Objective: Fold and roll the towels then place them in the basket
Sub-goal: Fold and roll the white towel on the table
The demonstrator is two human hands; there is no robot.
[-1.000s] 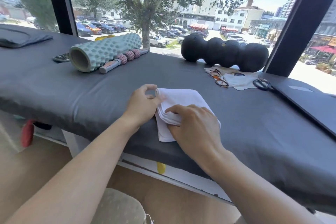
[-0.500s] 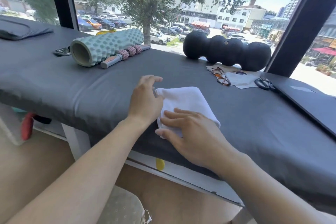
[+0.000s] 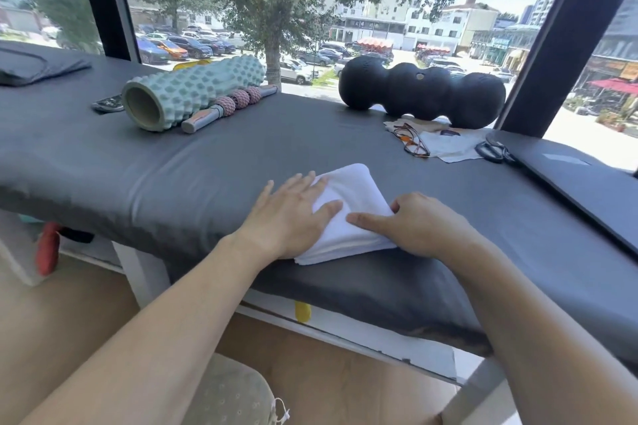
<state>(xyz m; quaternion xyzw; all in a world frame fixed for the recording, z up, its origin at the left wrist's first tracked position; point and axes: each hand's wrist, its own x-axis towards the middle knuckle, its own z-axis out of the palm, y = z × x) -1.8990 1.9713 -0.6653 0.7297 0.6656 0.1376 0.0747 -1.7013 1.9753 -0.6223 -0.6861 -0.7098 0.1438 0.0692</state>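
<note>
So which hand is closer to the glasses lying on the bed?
The right hand. It holds the towel on the side toward the glasses, which lie beyond it. The left hand presses the towel's other side, farther away.

Left part of the folded white towel [image 3: 348,214] covered by the left hand [image 3: 288,214]; right fingertips tucked out of sight at its right edge. Dark laptop [image 3: 587,190] cut off by the right frame edge. Small dark object [image 3: 107,103] behind the foam roller [image 3: 193,90] too small to identify.
</note>
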